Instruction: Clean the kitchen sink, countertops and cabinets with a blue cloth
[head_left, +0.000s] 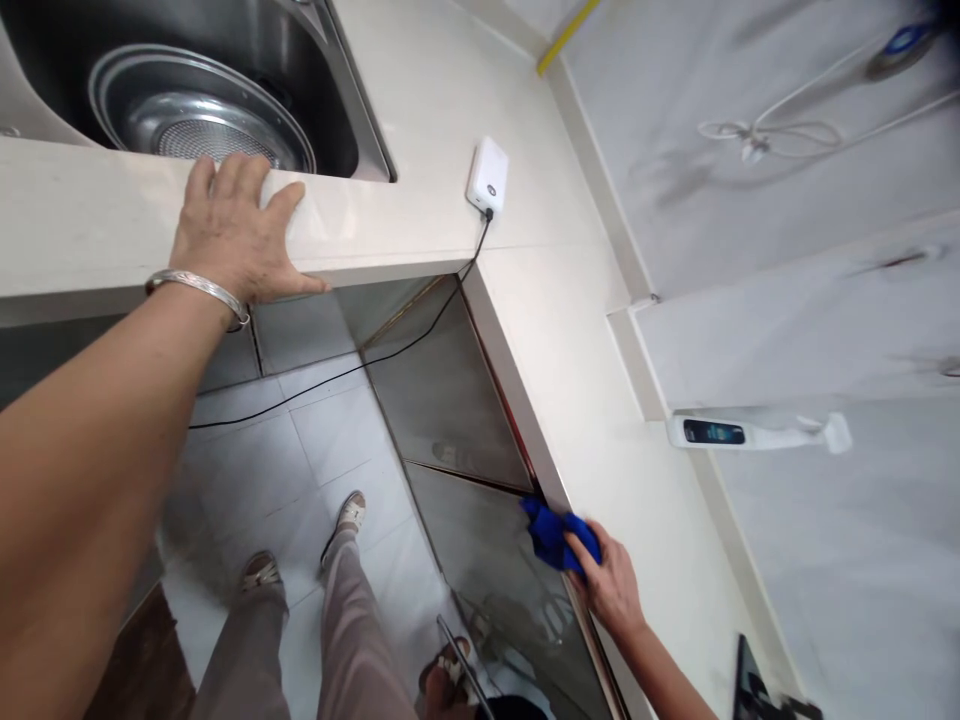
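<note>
My left hand, with a silver bangle at its wrist, lies flat with fingers spread on the pale countertop at the front edge of the sink. A blue cloth is gripped in my right hand. That cloth lies against the front edge of the right-hand counter, at the top of the shiny grey cabinet doors. The right fingertips are partly hidden by the cloth.
A metal basin rests in the sink. On the counter corner, a white power bank has a black cable hanging across the gap. A white device with a screen stands by the wall. Below is a tiled floor.
</note>
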